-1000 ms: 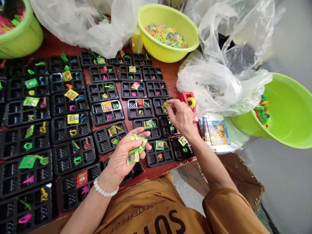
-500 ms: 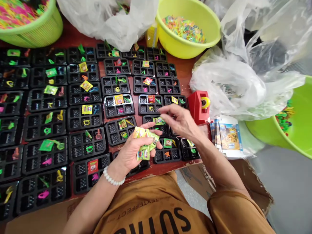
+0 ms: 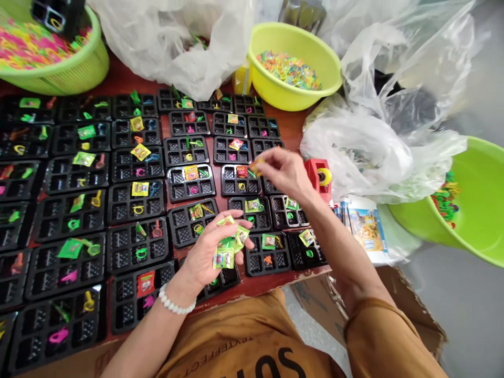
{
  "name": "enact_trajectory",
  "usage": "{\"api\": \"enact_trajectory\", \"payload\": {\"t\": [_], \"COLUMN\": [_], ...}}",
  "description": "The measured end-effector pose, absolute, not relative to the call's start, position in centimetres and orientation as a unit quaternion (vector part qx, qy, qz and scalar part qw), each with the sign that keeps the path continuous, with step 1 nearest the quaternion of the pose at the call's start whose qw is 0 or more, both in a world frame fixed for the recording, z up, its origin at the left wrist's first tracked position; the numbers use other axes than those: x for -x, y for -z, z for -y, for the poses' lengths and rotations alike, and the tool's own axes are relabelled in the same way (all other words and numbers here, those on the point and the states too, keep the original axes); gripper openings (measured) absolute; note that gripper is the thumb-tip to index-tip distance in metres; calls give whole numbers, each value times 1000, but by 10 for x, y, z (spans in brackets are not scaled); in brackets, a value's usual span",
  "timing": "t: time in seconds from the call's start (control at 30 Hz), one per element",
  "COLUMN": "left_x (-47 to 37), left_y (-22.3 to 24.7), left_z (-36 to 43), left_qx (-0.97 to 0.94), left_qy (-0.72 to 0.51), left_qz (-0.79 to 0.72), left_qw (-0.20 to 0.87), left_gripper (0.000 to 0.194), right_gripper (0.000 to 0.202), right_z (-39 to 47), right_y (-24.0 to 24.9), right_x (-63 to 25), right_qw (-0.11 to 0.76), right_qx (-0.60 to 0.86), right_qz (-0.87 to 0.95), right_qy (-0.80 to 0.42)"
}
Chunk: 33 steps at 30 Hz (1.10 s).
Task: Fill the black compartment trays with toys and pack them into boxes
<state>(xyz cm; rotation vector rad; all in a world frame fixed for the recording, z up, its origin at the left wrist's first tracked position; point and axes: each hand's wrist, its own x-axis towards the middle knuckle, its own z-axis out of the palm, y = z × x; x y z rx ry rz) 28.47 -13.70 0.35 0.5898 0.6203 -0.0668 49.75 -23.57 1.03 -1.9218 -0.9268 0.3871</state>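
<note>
My left hand (image 3: pixel 208 242), with a pale bead bracelet at the wrist, is closed on several small green and yellow candy packets (image 3: pixel 224 258) above the near trays. My right hand (image 3: pixel 284 170) pinches a small yellow packet (image 3: pixel 256 167), mostly covered by the fingers, over the trays at the right. Below it a black tray (image 3: pixel 241 189) has a red packet and a yellow ring in its compartments. A nearer black tray (image 3: pixel 249 214) carries a green packet (image 3: pixel 252 206). Many of the other trays hold a packet and small plastic toys.
A green basket (image 3: pixel 79 73) of colourful rings stands far left, a yellow-green bowl (image 3: pixel 331 73) of small pieces at the back. White plastic bags (image 3: pixel 173 47) lie behind the trays. A red tape dispenser (image 3: pixel 313 170), printed cards (image 3: pixel 366 231) and a green tub (image 3: pixel 417 220) are at the right.
My right hand has moved away from my left, up and over the trays, with a yellow packet in its fingertips. A black tray has appeared above the far-left basket. The view has shifted slightly.
</note>
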Motion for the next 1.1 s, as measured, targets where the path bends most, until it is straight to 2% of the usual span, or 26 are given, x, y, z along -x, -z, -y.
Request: {"api": "enact_trajectory", "payload": {"t": [0.1,0.23,0.33,0.43,0.5,0.53,0.6,0.63,0.77,0.83,0.9,1.0,1.1], "left_x": [-284,-283,-284,-287,-289,-290,-292,-293,-293,-292,-291,-287,-285], "left_y": [-7,-10,-9,-8,-6,-5,-3,-3,-5,-9,-14,-20,-20], "left_z": [131,128,127,127,129,130,133,134,133,127,120,110,106], "left_qx": [-279,-314,-325,-334,-351,-361,-376,-379,-352,-311,-264,-237,-263], "left_qy": [13,1,6,16,27,31,30,27,7,-6,-13,-20,-30], "left_qz": [-302,-296,-295,-300,-298,-298,-302,-307,-337,-359,-383,-405,-395], "left_qw": [911,902,898,893,887,883,875,872,873,880,885,883,880], "left_gripper": [30,33,42,44,45,45,46,48,42,30,24,25,26], "right_gripper": [3,7,6,11,12,13,17,16,15,15,12,11,15], "right_z": [221,208,209,215,217,218,218,217,208,200,190,172,155], "right_y": [11,39,47,35,18,8,-9,-17,-27,-21,-11,7,21], "right_x": [-567,-619,-620,-590,-555,-535,-494,-477,-464,-495,-542,-614,-658], "right_qw": [374,295,298,347,390,407,402,392,365,384,412,414,395], "right_qx": [880,917,916,887,845,809,715,683,661,704,777,860,889], "right_qz": [293,269,269,303,358,398,479,504,525,492,422,297,232], "right_qy": [-21,-19,-23,-11,-76,-148,-312,-354,-391,-340,-220,-42,14]}}
